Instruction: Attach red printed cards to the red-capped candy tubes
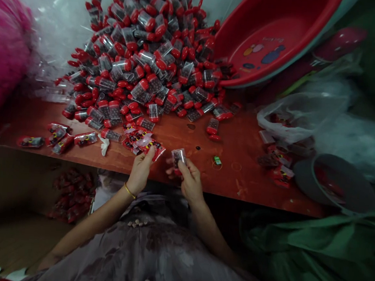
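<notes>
My left hand, with a yellow bangle at the wrist, pinches a red printed wrapper near the table's front edge. More such wrappers lie in a loose stack just beyond it. A small clear plastic tube with dark contents is in my right hand, the thumb pressed against it; a bit of red shows at its lower end. Behind both hands rises a big pile of red-capped tubes. Several wrapped tubes lie to the left of my left hand.
A red basin leans at the back right. A pink bag stands on the left, and a grey pot on the right near a clear plastic bag. Below the table's left edge, a cardboard box holds red packets.
</notes>
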Motion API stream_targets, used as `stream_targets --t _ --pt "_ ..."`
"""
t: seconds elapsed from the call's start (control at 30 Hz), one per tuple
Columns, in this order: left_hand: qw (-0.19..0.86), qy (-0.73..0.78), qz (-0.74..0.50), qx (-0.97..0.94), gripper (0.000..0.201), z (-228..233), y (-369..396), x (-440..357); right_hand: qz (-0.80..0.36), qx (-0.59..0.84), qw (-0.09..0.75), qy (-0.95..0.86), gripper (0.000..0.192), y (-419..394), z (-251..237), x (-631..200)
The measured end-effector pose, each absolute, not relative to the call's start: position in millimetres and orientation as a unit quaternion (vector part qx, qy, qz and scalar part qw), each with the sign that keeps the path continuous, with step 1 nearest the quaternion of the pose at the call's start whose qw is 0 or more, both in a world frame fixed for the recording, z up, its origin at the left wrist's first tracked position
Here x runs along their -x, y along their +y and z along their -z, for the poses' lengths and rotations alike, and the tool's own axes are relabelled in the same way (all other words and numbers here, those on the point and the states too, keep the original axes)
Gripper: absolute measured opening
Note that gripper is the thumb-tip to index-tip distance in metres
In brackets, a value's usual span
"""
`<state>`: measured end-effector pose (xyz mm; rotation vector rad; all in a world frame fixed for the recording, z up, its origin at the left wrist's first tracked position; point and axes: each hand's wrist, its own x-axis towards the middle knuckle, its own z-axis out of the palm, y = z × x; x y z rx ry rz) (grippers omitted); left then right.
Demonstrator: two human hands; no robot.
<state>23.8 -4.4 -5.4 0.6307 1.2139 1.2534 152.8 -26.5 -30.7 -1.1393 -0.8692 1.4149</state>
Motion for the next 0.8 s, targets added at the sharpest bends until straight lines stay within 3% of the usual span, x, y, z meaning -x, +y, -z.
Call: stream_targets --t 0.17,0.33,0.8 --pt "0.567 0.515 -0.507 -0.396 0.03 5.3 -12.3 -34.5 -0.55 0.498 0.583 -0.331 0.026 -12.4 31.6 -137.1" --pt "0.589 0.505 -0.54 -0.325 0.029 4.6 -6.4 -29.6 -0.467 0.548 0.596 -0.355 0.026 -6.2 35.6 -135.0" --pt "0.726 0.499 -0.457 -0.118 0.042 -4.1 6.9 -14.2 -0.565 0.489 0.503 -0.433 0.027 -45.7 23.2 -173.8"
